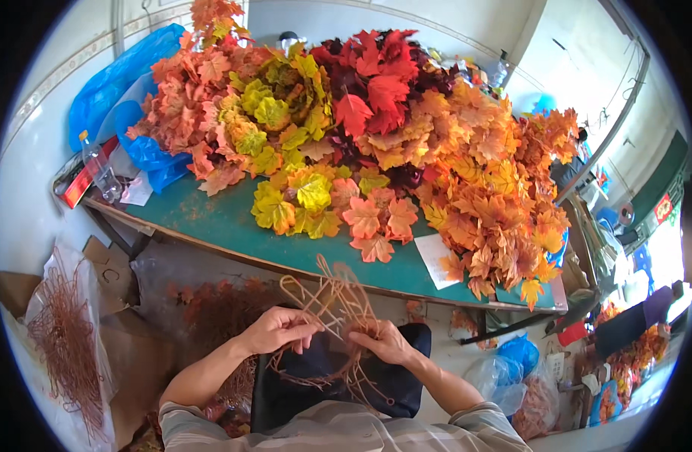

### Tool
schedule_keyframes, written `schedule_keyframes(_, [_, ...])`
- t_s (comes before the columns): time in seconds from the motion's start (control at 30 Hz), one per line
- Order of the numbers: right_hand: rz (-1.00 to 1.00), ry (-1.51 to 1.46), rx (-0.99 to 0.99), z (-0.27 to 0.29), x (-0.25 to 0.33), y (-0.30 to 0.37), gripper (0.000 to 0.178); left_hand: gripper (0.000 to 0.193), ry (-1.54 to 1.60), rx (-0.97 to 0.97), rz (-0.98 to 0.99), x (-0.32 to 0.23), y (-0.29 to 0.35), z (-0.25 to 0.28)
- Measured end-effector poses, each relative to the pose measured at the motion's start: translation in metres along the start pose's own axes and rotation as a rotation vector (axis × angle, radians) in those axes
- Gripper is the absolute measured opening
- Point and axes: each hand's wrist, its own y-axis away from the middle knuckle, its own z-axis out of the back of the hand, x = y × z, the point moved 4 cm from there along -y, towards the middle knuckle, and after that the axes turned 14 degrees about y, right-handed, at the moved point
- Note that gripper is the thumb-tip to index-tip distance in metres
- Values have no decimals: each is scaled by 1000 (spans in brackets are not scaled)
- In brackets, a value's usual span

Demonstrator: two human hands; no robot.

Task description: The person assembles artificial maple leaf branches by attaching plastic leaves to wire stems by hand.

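Observation:
Above my lap is a tangle of thin brown vine-like stems (337, 305), bent into loops with several small curled ends. My right hand (383, 341) is closed round the bunched part of these stems on the right. On the left side of the loops, my left hand (284, 330) has its fingers pinched together on a stem, though the exact spot of contact is partly hidden. The upper loops look slightly blurred. No leaves show on the stems in my hands.
A green table (218, 218) stretches in front, heaped with artificial maple leaves (466, 188) in orange, red and yellow. On it are a white paper (438, 260) and a plastic bottle (101, 169). Brown stems (63, 324) lie at the left; blue bags (517, 355) sit at the right.

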Motion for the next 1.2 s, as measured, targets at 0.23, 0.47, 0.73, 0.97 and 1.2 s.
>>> schedule_keyframes(0.23, [-183, -8, -106, 10, -12, 40, 34, 19, 125, 46, 45, 7, -31, -1])
schedule_keyframes(0.47, [-43, -155, -219, 41, 29, 39, 49, 19, -59, 126, 71, 1, -56, -48])
schedule_keyframes(0.73, [-99, -379, -190, 63, 3, 80, 29, 24, -205, -95, -111, 10, -56, -63])
schedule_keyframes(0.97, [-92, -545, -11, 70, -15, 86, 29, 26, -243, -89, 40, 9, -57, -76])
schedule_keyframes(1.2, [172, -824, 282, 66, -11, 84, 27, 21, -314, 33, 14, -1, -56, -101])
